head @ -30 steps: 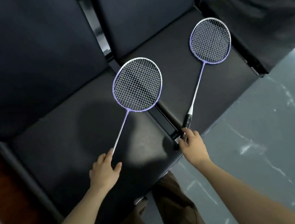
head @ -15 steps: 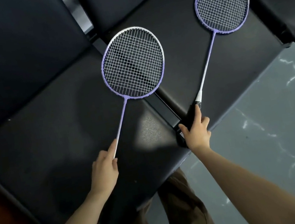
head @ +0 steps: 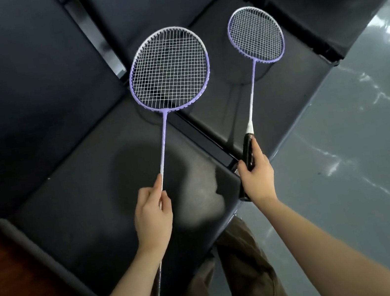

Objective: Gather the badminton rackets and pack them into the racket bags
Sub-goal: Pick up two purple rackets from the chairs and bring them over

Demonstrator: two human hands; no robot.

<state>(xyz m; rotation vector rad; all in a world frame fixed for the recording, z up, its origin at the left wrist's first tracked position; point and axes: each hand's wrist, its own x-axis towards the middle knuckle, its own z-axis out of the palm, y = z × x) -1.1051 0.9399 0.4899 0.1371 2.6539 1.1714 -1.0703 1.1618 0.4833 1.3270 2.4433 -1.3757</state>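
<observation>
I hold two purple-and-white badminton rackets over a row of dark padded seats. My left hand [head: 152, 214] pinches the thin shaft of the left racket [head: 168, 69]; its black handle runs back under my forearm. My right hand [head: 257, 176] grips the black handle of the right racket [head: 256, 34]. Both racket heads point away from me and hang above the seat cushions, casting faint shadows. No racket bag is in view.
The dark seats [head: 78, 184] run diagonally, with backrests at the upper left and a black metal gap between cushions. A glossy grey floor [head: 360, 144] lies to the right. A reddish-brown wooden surface [head: 8, 280] shows at the lower left. My brown trousers are below.
Both rackets have come up off the seats. My right hand has closed round the handle and lifted the right racket; the left racket is raised nearer to me.
</observation>
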